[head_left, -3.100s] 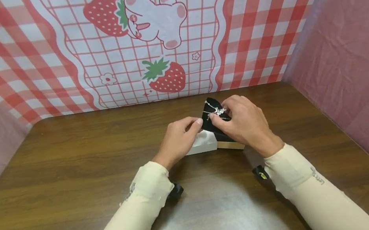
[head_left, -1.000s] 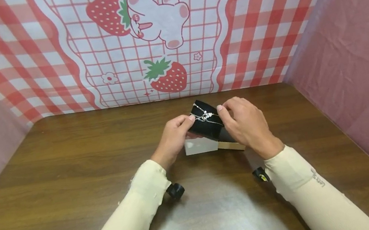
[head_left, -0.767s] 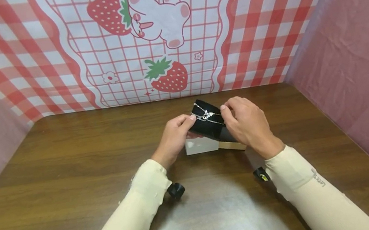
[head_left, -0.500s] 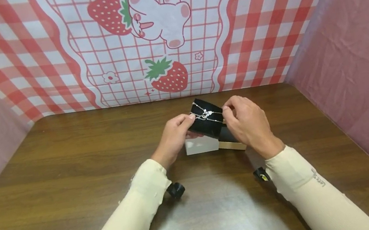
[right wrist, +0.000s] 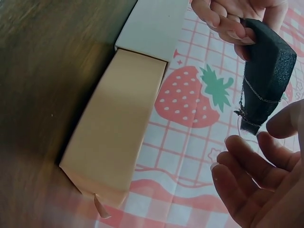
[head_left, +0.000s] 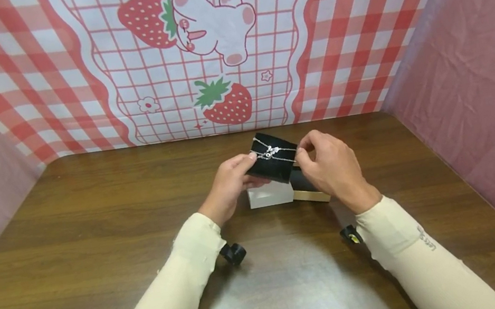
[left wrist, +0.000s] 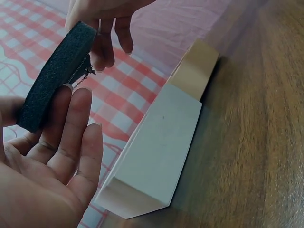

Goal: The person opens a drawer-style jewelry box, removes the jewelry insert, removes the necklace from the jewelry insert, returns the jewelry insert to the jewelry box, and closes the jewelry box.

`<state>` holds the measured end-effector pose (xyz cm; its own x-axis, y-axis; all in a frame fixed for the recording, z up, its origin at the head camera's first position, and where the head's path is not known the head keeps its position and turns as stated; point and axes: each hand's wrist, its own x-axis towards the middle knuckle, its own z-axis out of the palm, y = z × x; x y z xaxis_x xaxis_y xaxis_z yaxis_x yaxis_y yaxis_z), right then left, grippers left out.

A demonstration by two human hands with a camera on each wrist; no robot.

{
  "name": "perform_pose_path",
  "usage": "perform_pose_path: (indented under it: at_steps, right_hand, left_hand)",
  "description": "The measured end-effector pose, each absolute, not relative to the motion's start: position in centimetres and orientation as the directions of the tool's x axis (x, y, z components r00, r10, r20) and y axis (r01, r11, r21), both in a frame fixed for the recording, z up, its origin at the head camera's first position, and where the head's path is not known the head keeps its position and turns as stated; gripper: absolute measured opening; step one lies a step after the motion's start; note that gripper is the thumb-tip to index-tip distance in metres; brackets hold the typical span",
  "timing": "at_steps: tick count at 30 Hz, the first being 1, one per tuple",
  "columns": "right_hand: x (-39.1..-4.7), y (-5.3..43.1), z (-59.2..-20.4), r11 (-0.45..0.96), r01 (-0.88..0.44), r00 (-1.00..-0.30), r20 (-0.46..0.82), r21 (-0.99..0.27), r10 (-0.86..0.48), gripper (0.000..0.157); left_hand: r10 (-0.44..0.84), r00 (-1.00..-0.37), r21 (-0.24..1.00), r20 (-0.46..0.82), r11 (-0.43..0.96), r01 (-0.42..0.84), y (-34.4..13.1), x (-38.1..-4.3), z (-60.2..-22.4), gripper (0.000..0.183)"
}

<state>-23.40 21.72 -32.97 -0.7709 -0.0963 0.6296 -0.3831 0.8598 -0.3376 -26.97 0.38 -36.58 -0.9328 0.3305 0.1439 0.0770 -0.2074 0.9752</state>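
My left hand (head_left: 227, 181) pinches a black foam jewellery pad (head_left: 274, 169) between thumb and fingers, raised and tilted above the boxes. A fine silver necklace chain with a sparkly pendant (head_left: 272, 151) runs across the pad in several strands. In the left wrist view the pad (left wrist: 57, 76) shows its thick edge, and part of the chain hangs there. My right hand (head_left: 331, 168) is at the pad's right edge, thumb and forefinger tips close together beside the chain's ends. Whether they pinch the chain is unclear, even in the right wrist view, where the chain (right wrist: 259, 97) wraps the pad.
Beneath the pad, a white box part (head_left: 270, 195) and a tan box part (head_left: 311, 196) with a dark inside stand end to end on the wooden table (head_left: 118, 222). A checked strawberry cloth (head_left: 344, 28) hangs behind; pink cloth (head_left: 478, 61) hangs at the sides.
The pad has shifted left and been turned more level in my left hand. My right hand has gone from the pendant to the pad's right edge, where its fingertips have drawn closer together.
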Motion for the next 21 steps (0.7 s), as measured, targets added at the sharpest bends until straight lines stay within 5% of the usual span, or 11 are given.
perform_pose_path:
  at_steps: [21]
  right_hand:
    - [-23.51,21.36,-33.21,0.86,-0.411,-0.763,0.63,-0.302,-0.143,0.013]
  left_hand:
    - [0.348,-0.932,0.97,0.101,-0.243,0.015,0.08,-26.95,-36.57,0.035]
